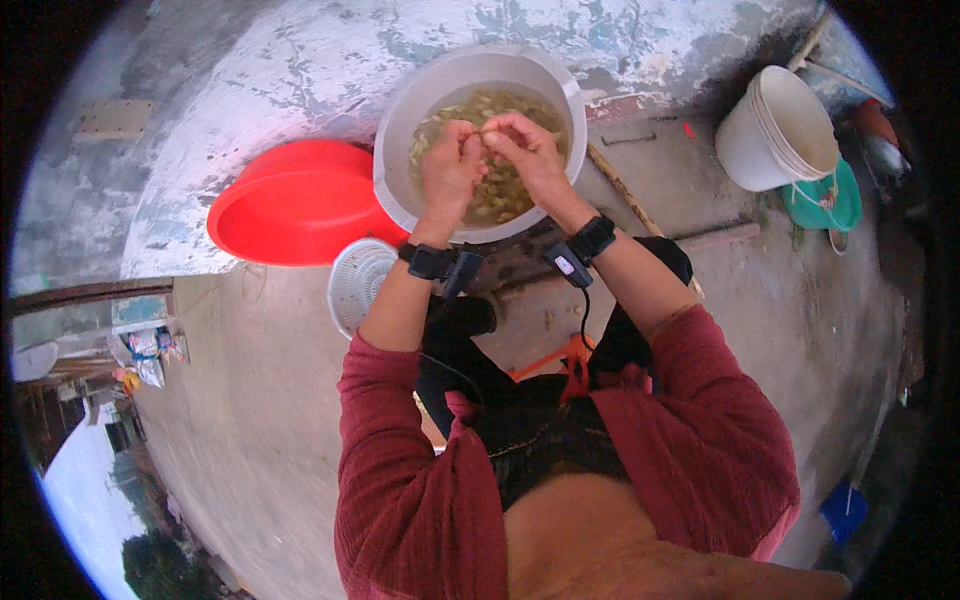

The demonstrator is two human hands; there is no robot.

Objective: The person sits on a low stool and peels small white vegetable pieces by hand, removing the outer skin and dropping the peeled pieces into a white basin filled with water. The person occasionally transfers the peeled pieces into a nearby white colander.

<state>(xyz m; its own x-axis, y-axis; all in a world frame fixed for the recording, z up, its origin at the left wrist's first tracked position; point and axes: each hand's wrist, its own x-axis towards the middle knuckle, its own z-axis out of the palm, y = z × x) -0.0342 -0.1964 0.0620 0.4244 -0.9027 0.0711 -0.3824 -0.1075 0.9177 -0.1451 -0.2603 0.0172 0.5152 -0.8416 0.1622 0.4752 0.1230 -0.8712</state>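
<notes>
A large whitish plastic basin stands against the wall in front of me. In it, cloudy water covers a mass of small pale green and brown pieces, too small to name surely. My left hand and my right hand are over the basin, fingertips almost meeting. Between them they pinch one small brownish piece, mostly hidden by the fingers. Dark straps with small devices circle both wrists.
Left of the basin a red plastic tub leans tilted, with a white perforated basket close by. A wooden stick lies to the right. Farther right are a white bucket and a green basin. Under me shows an orange frame.
</notes>
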